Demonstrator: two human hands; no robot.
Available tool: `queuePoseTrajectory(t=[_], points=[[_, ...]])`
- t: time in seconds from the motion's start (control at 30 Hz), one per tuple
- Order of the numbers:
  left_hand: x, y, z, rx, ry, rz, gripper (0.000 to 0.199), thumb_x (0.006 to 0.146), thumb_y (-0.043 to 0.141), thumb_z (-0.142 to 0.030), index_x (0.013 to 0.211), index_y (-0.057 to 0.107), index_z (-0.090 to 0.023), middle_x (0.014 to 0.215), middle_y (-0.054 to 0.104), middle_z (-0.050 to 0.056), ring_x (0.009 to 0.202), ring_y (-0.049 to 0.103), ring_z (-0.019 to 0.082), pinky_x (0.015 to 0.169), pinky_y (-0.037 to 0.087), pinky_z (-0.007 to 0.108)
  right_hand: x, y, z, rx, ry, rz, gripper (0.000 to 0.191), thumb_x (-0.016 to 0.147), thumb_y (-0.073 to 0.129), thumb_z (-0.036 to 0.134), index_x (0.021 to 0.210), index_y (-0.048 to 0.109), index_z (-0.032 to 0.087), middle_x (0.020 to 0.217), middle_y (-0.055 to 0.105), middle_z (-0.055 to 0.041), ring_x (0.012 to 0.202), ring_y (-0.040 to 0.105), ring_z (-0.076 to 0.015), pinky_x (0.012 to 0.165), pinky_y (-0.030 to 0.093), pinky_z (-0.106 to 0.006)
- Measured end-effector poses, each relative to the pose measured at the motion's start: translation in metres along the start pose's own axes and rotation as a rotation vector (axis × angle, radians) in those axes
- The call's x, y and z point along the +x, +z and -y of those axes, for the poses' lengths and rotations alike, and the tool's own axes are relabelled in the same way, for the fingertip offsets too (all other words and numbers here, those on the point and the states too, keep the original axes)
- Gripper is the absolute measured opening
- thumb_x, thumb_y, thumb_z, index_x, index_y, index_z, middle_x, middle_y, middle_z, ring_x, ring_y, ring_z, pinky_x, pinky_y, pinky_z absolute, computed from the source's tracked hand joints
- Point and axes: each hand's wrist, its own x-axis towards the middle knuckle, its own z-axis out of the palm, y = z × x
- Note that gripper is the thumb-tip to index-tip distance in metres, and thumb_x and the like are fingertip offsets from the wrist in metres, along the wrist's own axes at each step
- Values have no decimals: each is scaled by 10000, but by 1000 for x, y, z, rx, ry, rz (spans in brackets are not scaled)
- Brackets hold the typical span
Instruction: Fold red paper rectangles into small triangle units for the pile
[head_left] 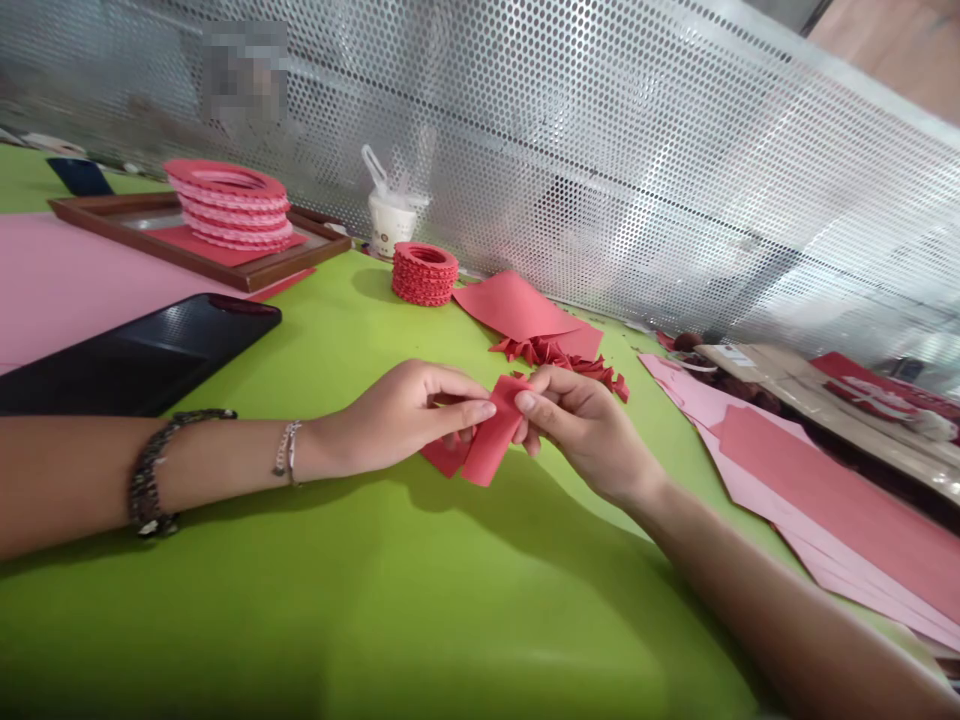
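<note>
A red strip of paper [489,440] is held just above the green table, in front of me. My left hand [409,410] pinches its left edge between thumb and fingers. On the other side, my right hand [581,425] grips the strip's upper right edge, thumb on top. Another piece of red paper [444,457] shows below my left fingers; whether it joins the strip I cannot tell. Just beyond my hands lies a row of small folded red paper pieces [559,358]. Red paper sheets [517,305] rest behind them.
A stack of red paper rings [424,274] stands near a white cup [392,220]. Pink and red rings [232,205] sit in a wooden frame [262,272]. A black tray-like object [150,350] lies left; pink sheets [757,480] lie right. A perforated metal panel [600,150] borders the table.
</note>
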Motion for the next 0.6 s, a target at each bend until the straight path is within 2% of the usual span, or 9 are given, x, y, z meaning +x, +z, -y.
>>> queuePoseTrajectory(t=[0.27, 0.5, 0.6], points=[[0, 0, -3, -4, 70, -4, 225, 813, 443, -219, 660, 589, -141, 575, 512, -31, 541, 486, 66, 508, 381, 153, 0, 1, -1, -1, -15, -32, 189, 729, 592, 262, 609, 514, 139, 504, 574, 38, 421, 500, -28, 420, 420, -139], [-1, 0, -3, -9, 53, -1, 227, 811, 442, -212, 646, 578, -135, 570, 501, -34, 545, 477, 66, 516, 375, 158, -1, 6, 0, -48, -64, -96, 200, 751, 562, 252, 601, 478, 150, 490, 553, 50, 406, 479, -28, 408, 408, -143], [0, 0, -2, -11, 25, -15, 203, 786, 485, -252, 670, 603, -133, 611, 542, -18, 586, 495, 83, 532, 385, 172, -2, 7, -2, -51, -88, -113, 211, 762, 547, 256, 598, 460, 156, 486, 545, 52, 410, 472, -27, 411, 405, -142]])
